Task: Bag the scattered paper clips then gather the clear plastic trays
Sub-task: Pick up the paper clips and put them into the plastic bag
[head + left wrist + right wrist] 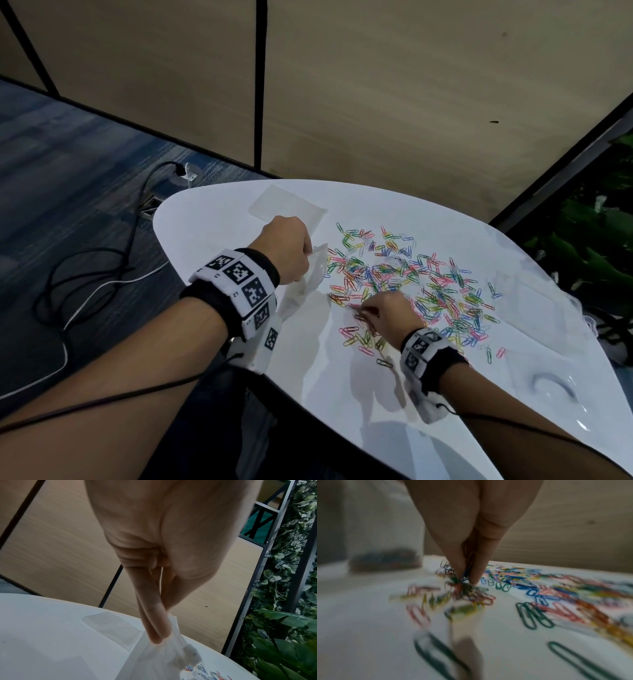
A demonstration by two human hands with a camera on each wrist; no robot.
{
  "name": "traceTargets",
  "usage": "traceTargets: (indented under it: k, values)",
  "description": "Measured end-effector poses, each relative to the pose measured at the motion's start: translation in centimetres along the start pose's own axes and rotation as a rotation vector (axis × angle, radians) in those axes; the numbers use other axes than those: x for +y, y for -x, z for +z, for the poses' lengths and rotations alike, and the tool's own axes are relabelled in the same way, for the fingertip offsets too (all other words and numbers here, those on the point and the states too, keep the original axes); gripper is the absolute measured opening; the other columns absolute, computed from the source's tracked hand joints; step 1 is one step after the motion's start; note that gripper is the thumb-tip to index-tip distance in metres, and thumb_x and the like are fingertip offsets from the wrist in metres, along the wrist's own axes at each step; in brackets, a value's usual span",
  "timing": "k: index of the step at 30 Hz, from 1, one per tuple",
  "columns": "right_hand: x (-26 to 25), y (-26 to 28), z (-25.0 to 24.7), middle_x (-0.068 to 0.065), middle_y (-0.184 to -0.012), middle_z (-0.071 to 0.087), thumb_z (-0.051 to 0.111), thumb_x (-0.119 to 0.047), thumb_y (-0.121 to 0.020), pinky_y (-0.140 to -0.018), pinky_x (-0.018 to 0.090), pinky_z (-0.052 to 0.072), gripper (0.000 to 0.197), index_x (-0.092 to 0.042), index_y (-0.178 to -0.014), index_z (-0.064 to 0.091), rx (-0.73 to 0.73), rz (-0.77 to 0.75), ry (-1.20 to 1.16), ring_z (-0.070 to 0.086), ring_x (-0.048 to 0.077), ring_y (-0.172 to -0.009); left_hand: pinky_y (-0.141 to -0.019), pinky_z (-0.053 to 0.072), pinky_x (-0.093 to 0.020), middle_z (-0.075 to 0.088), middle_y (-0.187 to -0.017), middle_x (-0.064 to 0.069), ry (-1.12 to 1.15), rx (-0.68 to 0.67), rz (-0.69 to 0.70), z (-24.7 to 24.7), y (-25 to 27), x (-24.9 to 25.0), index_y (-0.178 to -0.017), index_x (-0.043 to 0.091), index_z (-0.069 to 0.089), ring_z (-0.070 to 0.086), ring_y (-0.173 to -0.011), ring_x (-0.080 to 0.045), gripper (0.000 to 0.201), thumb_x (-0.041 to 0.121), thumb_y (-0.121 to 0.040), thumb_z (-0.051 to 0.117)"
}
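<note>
Several coloured paper clips (pixel 418 284) lie scattered across the middle of the white table (pixel 212 219). My left hand (pixel 286 251) pinches the top edge of a clear plastic bag (pixel 303 284) (pixel 154 660), which hangs down to the table left of the pile. In the right wrist view the bag (pixel 385 559) shows blurred, with clips inside at its bottom. My right hand (pixel 380 313) is at the pile's near left edge, its fingertips (pixel 476 580) pinching a small bunch of clips (pixel 467 570). Clear plastic trays lie at the far side (pixel 286 205) and at the right (pixel 544 380).
The table's curved edge runs close to my left forearm. Black and white cables (pixel 85 284) lie on the blue carpet at the left. Wooden partition panels (pixel 411 85) stand behind the table. Green plants (pixel 596 240) fill the right side.
</note>
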State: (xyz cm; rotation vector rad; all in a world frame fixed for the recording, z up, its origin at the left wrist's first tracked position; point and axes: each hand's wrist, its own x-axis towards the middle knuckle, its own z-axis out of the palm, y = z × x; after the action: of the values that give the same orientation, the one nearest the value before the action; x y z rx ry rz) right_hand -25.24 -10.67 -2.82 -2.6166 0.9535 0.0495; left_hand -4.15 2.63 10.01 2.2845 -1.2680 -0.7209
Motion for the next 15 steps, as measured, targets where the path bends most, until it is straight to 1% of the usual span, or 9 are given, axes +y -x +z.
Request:
traceTargets:
  k: [2,4,5,7,9,11,13,14,15]
  values:
    - [0.6,-0.1,-1.5,0.002,-0.080,0.075,0.073,-0.016,-0.085,-0.070,0.017,0.051,0.010,-0.014,-0.093,0.079,0.114,0.195,-0.209,0.066,0.013,-0.069,-0.082,0.060,-0.034,0.074,-0.101,-0.011,0.006,-0.004,0.012,0.2,-0.1,0.2,-0.102,0.007,0.076,0.073,-0.090,-0.026,0.025,-0.003,-0.086,0.059]
    - [0.7,0.1,-3.3,0.005,-0.084,0.077,0.077,-0.010,-0.080,-0.079,0.027,0.058,0.015,-0.011,-0.094,0.078,0.171,0.370,-0.526,0.073,0.018,-0.075,-0.082,0.060,-0.033,0.074,-0.101,-0.010,0.007,-0.011,0.024,0.5,0.0,0.5,-0.103,0.007,0.076,0.073,-0.089,-0.026,0.026,-0.003,-0.087,0.058]
    - [0.3,0.3,-4.4,0.010,-0.085,0.077,0.078,-0.006,-0.079,-0.081,0.033,0.060,0.016,-0.008,-0.095,0.077,0.193,0.418,-0.715,0.074,0.022,-0.077,-0.082,0.060,-0.033,0.074,-0.100,-0.010,0.002,-0.014,0.031,0.6,0.0,0.8,-0.103,0.007,0.076,0.073,-0.089,-0.026,0.026,-0.003,-0.087,0.057]
    - [-1.3,1.1,-6.4,0.020,-0.093,0.075,0.076,0.002,-0.078,-0.082,0.035,0.060,0.019,0.001,-0.097,0.075,0.206,0.440,-1.110,0.074,0.028,-0.082,-0.080,0.060,-0.031,0.074,-0.097,-0.010,-0.009,-0.023,0.049,0.8,0.1,1.2,-0.099,0.005,0.077,0.072,-0.088,-0.027,0.025,-0.003,-0.087,0.056]
    - [-3.3,1.9,-7.9,0.023,-0.098,0.073,0.073,0.005,-0.078,-0.082,0.031,0.060,0.019,0.007,-0.098,0.072,0.163,0.415,-1.365,0.072,0.029,-0.088,-0.076,0.059,-0.030,0.071,-0.091,-0.010,-0.018,-0.041,0.068,1.1,0.4,1.7,-0.088,0.005,0.076,0.072,-0.088,-0.028,0.023,-0.004,-0.087,0.054]
    - [-5.3,2.5,-8.3,0.021,-0.099,0.074,0.070,0.006,-0.081,-0.084,0.029,0.059,0.019,0.010,-0.100,0.070,0.099,0.394,-1.492,0.072,0.027,-0.091,-0.070,0.059,-0.030,0.068,-0.078,-0.009,-0.022,-0.058,0.078,1.5,0.6,2.1,-0.073,0.005,0.072,0.073,-0.083,-0.029,0.026,-0.006,-0.085,0.052]
    - [-7.0,2.7,-7.8,0.020,-0.097,0.074,0.066,0.006,-0.084,-0.084,0.027,0.059,0.019,0.013,-0.102,0.068,0.050,0.366,-1.543,0.072,0.025,-0.091,-0.062,0.055,-0.028,0.058,-0.060,-0.005,-0.020,-0.068,0.082,1.8,0.9,2.5,-0.059,0.005,0.066,0.074,-0.079,-0.029,0.031,-0.008,-0.081,0.050]
    - [-7.6,2.7,-7.3,0.020,-0.096,0.074,0.065,0.005,-0.086,-0.084,0.027,0.059,0.017,0.014,-0.101,0.068,0.042,0.360,-1.536,0.072,0.026,-0.091,-0.060,0.052,-0.027,0.052,-0.056,-0.002,-0.021,-0.071,0.095,1.9,1.1,2.8,-0.058,0.004,0.064,0.074,-0.078,-0.029,0.029,-0.007,-0.082,0.050]
    - [-8.1,2.5,-6.7,0.020,-0.094,0.073,0.064,0.004,-0.088,-0.084,0.028,0.059,0.014,0.013,-0.098,0.068,0.044,0.362,-1.503,0.072,0.027,-0.089,-0.061,0.052,-0.028,0.052,-0.056,-0.001,-0.014,-0.072,0.105,2.1,1.3,2.9,-0.055,0.008,0.062,0.073,-0.077,-0.029,0.032,-0.005,-0.082,0.051]
